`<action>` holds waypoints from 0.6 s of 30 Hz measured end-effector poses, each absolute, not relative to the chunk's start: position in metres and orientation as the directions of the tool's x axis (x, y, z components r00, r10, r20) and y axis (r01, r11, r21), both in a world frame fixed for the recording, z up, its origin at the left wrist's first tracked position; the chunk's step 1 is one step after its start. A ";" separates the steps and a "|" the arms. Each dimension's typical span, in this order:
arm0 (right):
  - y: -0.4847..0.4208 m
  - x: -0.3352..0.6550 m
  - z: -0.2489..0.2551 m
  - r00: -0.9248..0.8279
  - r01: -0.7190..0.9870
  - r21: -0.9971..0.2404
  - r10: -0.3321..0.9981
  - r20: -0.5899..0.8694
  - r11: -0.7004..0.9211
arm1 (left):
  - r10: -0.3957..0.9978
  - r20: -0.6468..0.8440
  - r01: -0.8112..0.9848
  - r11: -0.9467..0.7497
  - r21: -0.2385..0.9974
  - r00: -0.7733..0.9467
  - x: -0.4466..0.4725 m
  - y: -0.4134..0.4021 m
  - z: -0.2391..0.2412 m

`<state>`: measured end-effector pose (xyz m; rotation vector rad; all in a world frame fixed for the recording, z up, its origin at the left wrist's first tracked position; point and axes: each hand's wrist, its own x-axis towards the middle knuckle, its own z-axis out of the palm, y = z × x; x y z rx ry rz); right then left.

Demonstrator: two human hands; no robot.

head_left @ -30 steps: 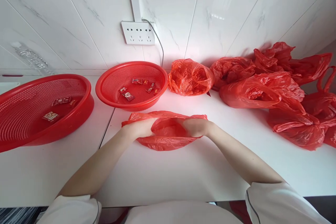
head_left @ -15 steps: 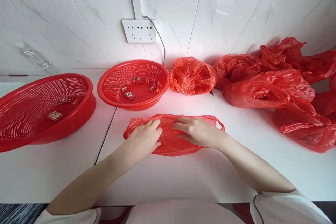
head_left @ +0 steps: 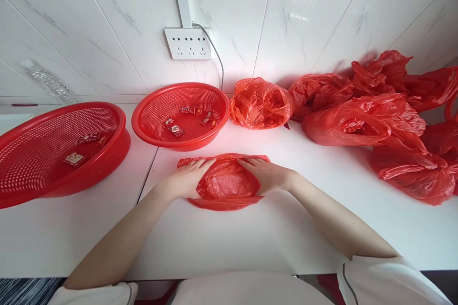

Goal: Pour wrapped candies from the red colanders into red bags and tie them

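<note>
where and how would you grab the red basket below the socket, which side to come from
Probably by the near edge of the basket's rim, reaching from the front over the open bag. That rim juts out as a lip to hook. The other basket crowds its left, a crumpled bag its right, and the tiled wall stands behind.

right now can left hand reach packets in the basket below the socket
Likely yes, once the left hand leaves the red bag: the basket is open-topped and the packets lie uncovered.
</note>
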<state>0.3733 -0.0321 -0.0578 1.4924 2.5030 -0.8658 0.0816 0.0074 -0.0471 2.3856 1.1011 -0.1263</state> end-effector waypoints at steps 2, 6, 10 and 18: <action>-0.030 0.380 -0.067 -0.559 0.794 -0.484 0.757 -0.340 0.368 | 0.702 -0.285 0.733 -0.489 0.473 0.653 0.077 0.008 -0.048; -0.030 0.385 -0.076 -0.590 0.756 -0.555 0.727 -0.350 0.347 | 0.707 -0.209 0.627 -0.402 0.667 0.676 0.070 0.011 -0.051; -0.030 0.381 -0.071 -0.586 0.761 -0.540 0.739 -0.333 0.360 | 0.740 -0.192 0.556 -0.283 0.782 0.645 0.064 0.012 -0.049; -0.036 0.362 -0.007 -0.573 0.742 -0.500 0.810 -0.126 0.447 | 0.973 -0.232 0.042 0.232 0.972 -0.005 0.071 0.024 -0.042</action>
